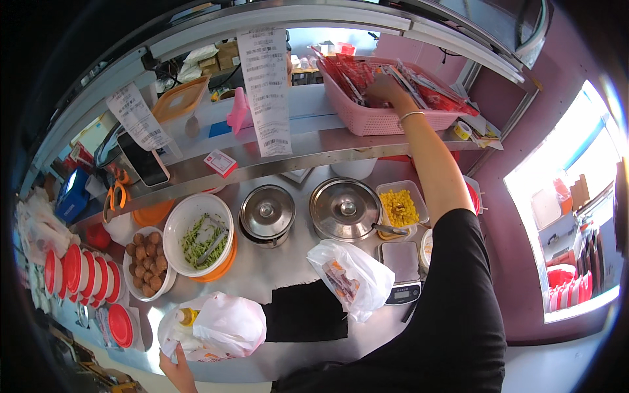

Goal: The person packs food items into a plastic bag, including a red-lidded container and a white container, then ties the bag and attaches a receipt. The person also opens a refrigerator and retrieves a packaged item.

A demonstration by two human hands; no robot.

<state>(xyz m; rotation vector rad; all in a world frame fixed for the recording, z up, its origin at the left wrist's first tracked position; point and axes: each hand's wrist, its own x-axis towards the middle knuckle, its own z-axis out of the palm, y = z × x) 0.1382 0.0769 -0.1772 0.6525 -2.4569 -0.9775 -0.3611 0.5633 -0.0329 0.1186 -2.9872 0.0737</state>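
Note:
My left hand (178, 368) pinches the edge of a white plastic bag (231, 324) at the lower left of the steel counter. A bottle with a yellow cap (187, 317) shows in the bag's mouth. My right arm stretches up to the shelf, where my right hand (388, 92) reaches into a pink plastic basket (366, 122). Around it lie red-and-clear wrapped packets (346, 73), apparently utensil sets. Its fingertips are hidden among them. A second white plastic bag (361, 275) with printing stands beside a black cloth (307, 312) on the counter.
Two lidded steel pots (266, 211), a container of corn (399, 206), a bowl of shredded cucumber (172, 231) and a bowl of brown eggs (147, 263) stand behind the bags. A digital scale (400, 260) is at right. Red-lidded tubs (76, 270) crowd the left. Printed receipts (265, 93) hang overhead.

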